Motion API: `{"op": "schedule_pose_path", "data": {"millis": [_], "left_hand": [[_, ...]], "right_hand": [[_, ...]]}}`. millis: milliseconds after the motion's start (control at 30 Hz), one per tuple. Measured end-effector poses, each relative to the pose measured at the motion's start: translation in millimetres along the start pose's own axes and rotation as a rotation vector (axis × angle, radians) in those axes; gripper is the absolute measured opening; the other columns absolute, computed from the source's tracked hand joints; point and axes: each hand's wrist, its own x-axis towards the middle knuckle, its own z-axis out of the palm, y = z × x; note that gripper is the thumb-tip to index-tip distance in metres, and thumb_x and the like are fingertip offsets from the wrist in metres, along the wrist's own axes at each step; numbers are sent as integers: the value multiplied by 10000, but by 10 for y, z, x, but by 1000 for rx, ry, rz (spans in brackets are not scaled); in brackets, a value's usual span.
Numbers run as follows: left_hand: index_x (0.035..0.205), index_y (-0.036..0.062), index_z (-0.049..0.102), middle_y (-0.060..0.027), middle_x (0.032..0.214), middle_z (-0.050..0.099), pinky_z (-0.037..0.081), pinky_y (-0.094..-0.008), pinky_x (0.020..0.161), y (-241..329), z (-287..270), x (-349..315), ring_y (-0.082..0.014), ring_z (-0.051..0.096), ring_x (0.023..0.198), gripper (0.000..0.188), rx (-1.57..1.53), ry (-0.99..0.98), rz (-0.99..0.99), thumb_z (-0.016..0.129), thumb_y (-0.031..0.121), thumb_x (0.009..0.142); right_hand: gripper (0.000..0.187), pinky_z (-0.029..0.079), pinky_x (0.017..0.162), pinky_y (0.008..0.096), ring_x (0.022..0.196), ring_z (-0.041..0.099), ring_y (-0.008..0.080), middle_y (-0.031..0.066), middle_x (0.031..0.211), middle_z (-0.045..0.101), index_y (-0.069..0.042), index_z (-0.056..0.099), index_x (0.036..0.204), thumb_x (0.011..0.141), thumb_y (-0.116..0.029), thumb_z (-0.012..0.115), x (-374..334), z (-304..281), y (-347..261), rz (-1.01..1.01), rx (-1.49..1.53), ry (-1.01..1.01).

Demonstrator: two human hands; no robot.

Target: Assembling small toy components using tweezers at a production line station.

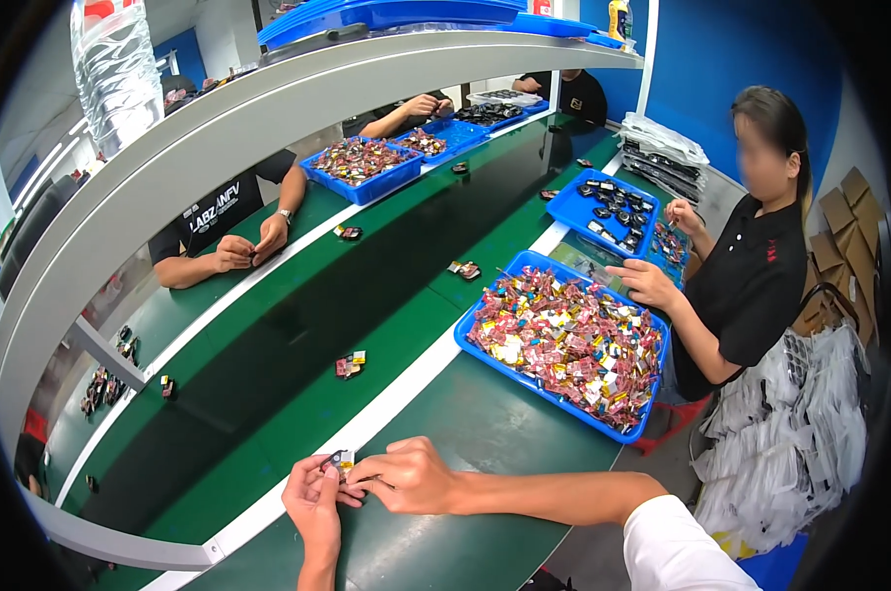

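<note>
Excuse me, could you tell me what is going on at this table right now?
The person's left hand and right hand pinch a small part together at the near edge of the green belt. A blue tray of small red and yellow parts lies to the right. Other people sit along the belt, handling similar pieces.

Two hands, the left hand and the right hand, meet on one small part. Four blue trays stand on the worktop: one big tray heaped with small parts, past counting, and three more. Three other people sit at the worktop
</note>
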Motion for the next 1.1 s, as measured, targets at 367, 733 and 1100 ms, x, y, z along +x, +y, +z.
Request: {"op": "schedule_pose_path", "data": {"millis": [367,733,1100], "left_hand": [[1087,-67,557,-154,787,677,543,-264,477,29,10,-10,-187,661,588,143,-5,12,-14,550,28,981],[1101,-62,539,-163,787,674,553,-275,488,14,7,-15,-195,668,589,134,19,-16,-6,528,14,990],[1132,-85,548,-156,839,651,573,-291,530,113,-28,176,-221,696,637,185,-59,78,-101,544,9,973]], "right_hand": [[126,377,453,311,420,465,220,26,656,678,-109,685,855,753,-71,747,-18,55,14,-2,30,35],[132,418,452,281,438,510,172,-15,766,740,-107,737,812,712,-28,770,-14,-8,-3,20,-9,-29],[145,477,495,271,533,639,162,25,869,761,-96,740,840,721,-28,786,57,-6,46,-85,32,85]]}}
